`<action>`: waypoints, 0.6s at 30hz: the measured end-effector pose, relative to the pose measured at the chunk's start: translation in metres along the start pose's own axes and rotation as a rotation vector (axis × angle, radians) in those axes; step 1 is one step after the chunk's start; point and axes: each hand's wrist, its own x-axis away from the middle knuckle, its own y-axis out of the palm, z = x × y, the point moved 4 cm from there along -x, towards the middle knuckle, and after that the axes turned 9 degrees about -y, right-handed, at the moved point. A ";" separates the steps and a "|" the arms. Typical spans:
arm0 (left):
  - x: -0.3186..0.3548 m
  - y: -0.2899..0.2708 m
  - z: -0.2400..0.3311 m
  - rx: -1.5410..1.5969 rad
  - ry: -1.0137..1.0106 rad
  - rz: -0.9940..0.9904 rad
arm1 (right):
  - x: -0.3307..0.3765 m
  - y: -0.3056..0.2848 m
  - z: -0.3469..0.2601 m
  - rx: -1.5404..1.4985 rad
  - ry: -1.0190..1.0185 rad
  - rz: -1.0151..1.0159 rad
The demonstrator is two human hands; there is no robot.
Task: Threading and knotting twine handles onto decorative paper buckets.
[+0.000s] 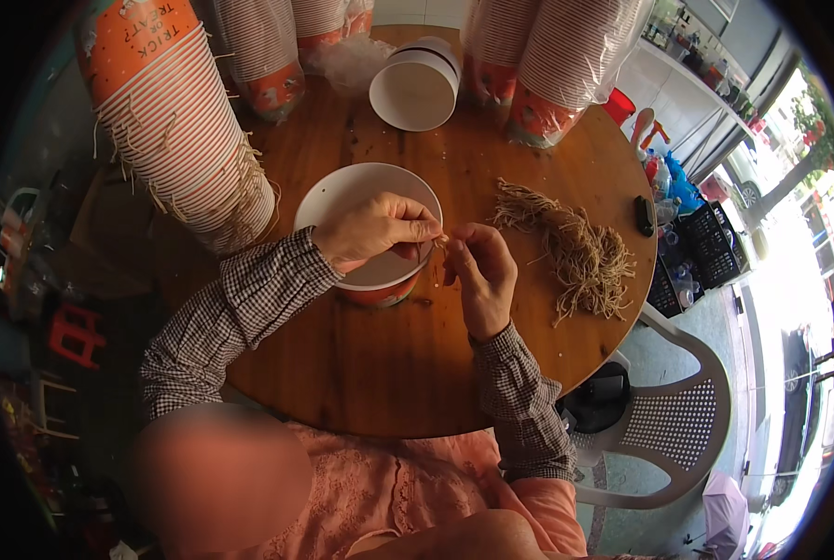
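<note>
My left hand (372, 233) reaches over a paper bucket (319, 198), white inside with an orange printed outside. Its thumb and fingertips pinch a short bit of tan twine (442, 241) just past the bucket's right rim. From the other side my right hand (487, 280) pinches the same bit, so the fingertips of both hands nearly meet; the rest of the twine is hidden by the fingers. To the right lies a loose bundle of tan twine cords (590, 257) on the round wooden table (361, 373).
A tall leaning stack of paper buckets (170, 121) with twine strands hanging from it stands at the left. Plastic-wrapped stacks (566, 65) line the back, near a tipped white bucket (417, 89). A small black object (644, 216) sits by the right edge, above a grey plastic chair (678, 415).
</note>
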 end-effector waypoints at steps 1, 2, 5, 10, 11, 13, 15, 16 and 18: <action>-0.001 -0.002 -0.001 0.001 -0.001 0.002 | 0.000 0.000 -0.006 0.099 -0.077 -0.005; -0.003 -0.003 -0.002 0.004 0.001 -0.005 | 0.000 0.001 -0.010 0.198 -0.155 -0.011; -0.003 -0.001 -0.002 0.003 -0.007 -0.010 | 0.000 0.002 -0.012 0.420 -0.345 -0.041; -0.002 0.003 -0.003 -0.042 -0.010 -0.008 | 0.000 0.002 -0.014 0.548 -0.391 -0.033; 0.000 0.003 -0.001 -0.047 -0.016 0.010 | 0.000 0.001 -0.013 0.576 -0.385 -0.022; 0.000 0.003 -0.001 -0.052 -0.022 0.027 | 0.000 0.000 -0.010 0.536 -0.334 0.001; -0.002 0.001 -0.001 -0.095 0.050 0.086 | 0.001 -0.001 -0.007 0.499 -0.283 0.027; -0.001 0.003 -0.001 -0.096 0.050 0.086 | 0.001 -0.002 -0.005 0.482 -0.270 0.030; 0.001 0.004 0.006 -0.175 0.144 0.181 | 0.001 -0.003 -0.003 0.464 -0.257 0.034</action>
